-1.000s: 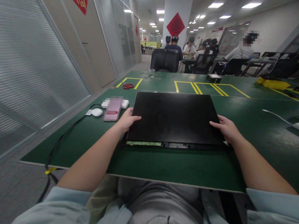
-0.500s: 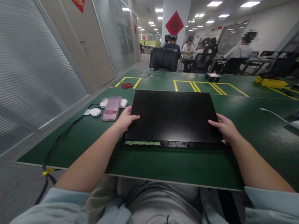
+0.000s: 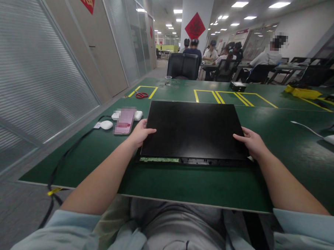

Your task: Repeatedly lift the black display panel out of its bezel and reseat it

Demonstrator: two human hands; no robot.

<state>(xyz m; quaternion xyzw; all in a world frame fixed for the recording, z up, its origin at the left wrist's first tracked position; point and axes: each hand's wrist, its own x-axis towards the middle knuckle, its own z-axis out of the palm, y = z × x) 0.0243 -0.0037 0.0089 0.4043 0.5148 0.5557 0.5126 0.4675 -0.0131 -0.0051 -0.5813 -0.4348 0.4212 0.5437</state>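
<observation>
Between my hands is a black display panel (image 3: pixel 193 130), its dark screen side up. Along its near edge shows a strip with a green circuit board (image 3: pixel 160 159) on the left part. My left hand (image 3: pixel 141 134) grips the panel's left edge, thumb on the top face and fingers curled beneath. At the right edge my right hand (image 3: pixel 250 141) holds it the same way. The fingers under the panel are hidden, and I cannot tell how far it is off the table. A small white piece (image 3: pixel 250 158) pokes out by its near right corner.
On the green table (image 3: pixel 197 185), left of the panel, lie a phone (image 3: pixel 124 121) and a white rounded device (image 3: pixel 106 125) on a black cable (image 3: pixel 72 148). Red scissors (image 3: pixel 141 95) and a clear cup (image 3: pixel 168 80) are farther back. A white cable (image 3: pixel 305 125) lies at right.
The panel's far edge sits very slightly lower in view. Both hands keep their grip in nearly the same place.
</observation>
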